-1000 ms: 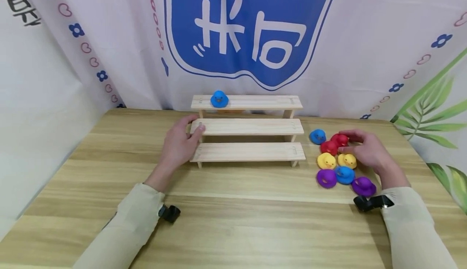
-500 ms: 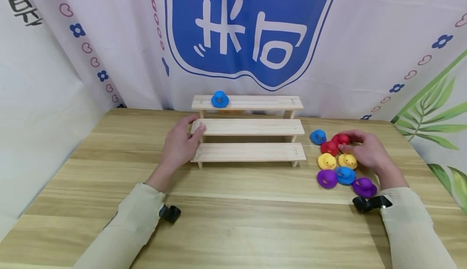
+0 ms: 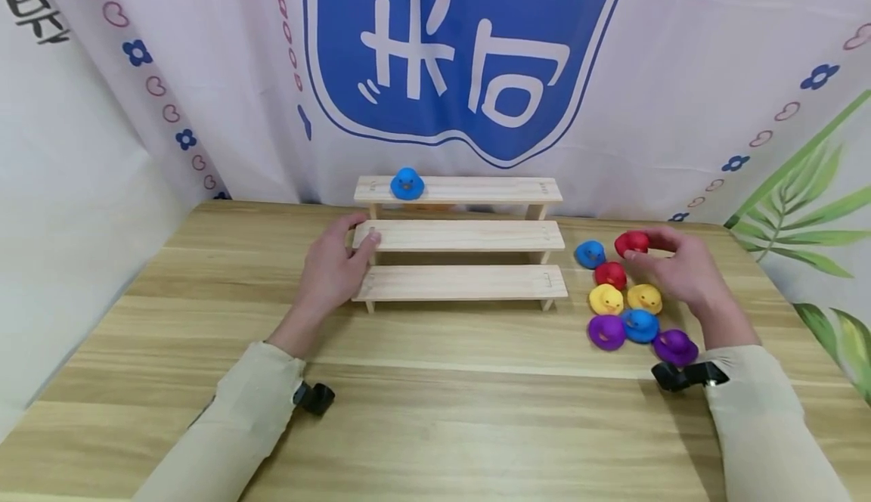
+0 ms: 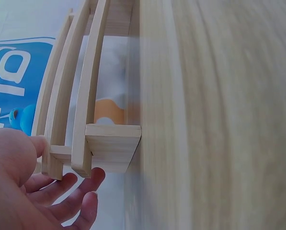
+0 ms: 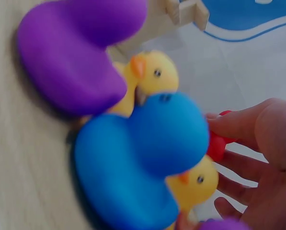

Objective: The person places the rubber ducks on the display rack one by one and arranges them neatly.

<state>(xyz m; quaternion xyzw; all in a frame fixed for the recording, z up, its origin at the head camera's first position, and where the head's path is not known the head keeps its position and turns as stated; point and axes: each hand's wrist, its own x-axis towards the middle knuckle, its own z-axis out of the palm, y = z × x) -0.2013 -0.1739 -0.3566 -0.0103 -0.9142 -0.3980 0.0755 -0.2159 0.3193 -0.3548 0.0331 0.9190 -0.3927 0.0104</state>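
A three-tier wooden shelf (image 3: 463, 283) stands at the back of the table. My left hand (image 3: 335, 268) grips the left end of its middle board; in the left wrist view the thumb lies over the board with the fingers under and behind it. My right hand (image 3: 680, 271) pinches a red rubber duck (image 3: 631, 243) between thumb and fingers, raised above the cluster at the right. In the right wrist view that duck (image 5: 217, 146) is mostly hidden by the thumb and a blue duck (image 5: 133, 163). One blue duck (image 3: 407, 184) sits on the top board, left of its middle.
Right of the shelf are a blue duck (image 3: 590, 254), another red duck (image 3: 610, 275), two yellow ducks (image 3: 605, 300), a second blue one (image 3: 640, 326) and two purple ones (image 3: 607, 332). A printed white curtain (image 3: 258, 131) hangs behind the wooden table (image 3: 435, 419).
My right hand has lifted the red duck up and slightly left, away from the other red one. The left hand keeps its hold on the shelf.
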